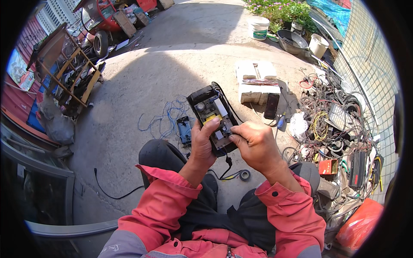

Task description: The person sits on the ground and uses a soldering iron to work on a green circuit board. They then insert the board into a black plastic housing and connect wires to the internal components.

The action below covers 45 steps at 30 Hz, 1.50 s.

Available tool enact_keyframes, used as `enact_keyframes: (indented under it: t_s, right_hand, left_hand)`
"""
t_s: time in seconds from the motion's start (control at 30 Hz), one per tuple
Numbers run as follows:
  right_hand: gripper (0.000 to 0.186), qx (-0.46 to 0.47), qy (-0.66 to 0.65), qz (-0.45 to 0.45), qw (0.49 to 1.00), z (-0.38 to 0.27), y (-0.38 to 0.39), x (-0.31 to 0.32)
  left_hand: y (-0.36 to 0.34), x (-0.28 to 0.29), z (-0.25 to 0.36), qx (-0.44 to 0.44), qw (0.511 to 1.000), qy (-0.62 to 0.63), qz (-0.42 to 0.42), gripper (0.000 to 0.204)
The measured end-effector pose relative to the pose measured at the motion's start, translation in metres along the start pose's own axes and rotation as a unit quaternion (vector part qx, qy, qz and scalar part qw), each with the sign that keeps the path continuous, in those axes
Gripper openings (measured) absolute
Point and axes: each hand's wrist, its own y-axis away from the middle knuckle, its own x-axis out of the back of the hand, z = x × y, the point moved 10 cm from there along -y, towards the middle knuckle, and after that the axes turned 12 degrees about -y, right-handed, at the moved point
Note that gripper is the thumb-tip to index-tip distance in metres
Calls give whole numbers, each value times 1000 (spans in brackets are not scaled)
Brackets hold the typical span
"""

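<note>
An opened black power-supply case with a bare circuit board inside is held up in front of me, tilted. On the board sit a yellow-wrapped transformer, a white block and several small parts. My left hand is closed around the case's lower left side, its thumb over the board. The fingers of my right hand are pinched together at the board's right edge; what they grip is hidden. A black cable runs along the case's right side, and another hangs below it.
Blue wire and a blue-black part lie on the concrete ahead. A tape roll is between my feet. A white foam block and a black phone-like object stand beyond. Tangled cables heap along the right wall.
</note>
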Motion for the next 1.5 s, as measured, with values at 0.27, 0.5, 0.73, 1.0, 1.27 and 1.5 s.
enact_keyframes:
  t_s: [0.27,0.5,0.73,1.0,1.27,1.5]
  right_hand:
    - [12,-16,-7,-5,1000,6,1,0]
    - [11,-15,-19,-4,1000,9,0,1]
    - [17,-69,-81,5,994,19,-1,8]
    - [15,-204,-131,142,960,82,1,76]
    - [18,-242,-115,163,950,150,-15,118]
    - [17,-306,-192,17,932,180,-29,67]
  left_hand:
    - [0,3,-2,5,1000,-9,9,40]
    - [-1,2,-1,0,1000,-17,3,42]
    - [-2,2,-2,5,1000,-7,7,43]
    - [0,0,3,14,1000,16,11,45]
    - [4,-15,9,30,1000,0,3,52]
    - [2,-18,6,43,998,41,-5,50]
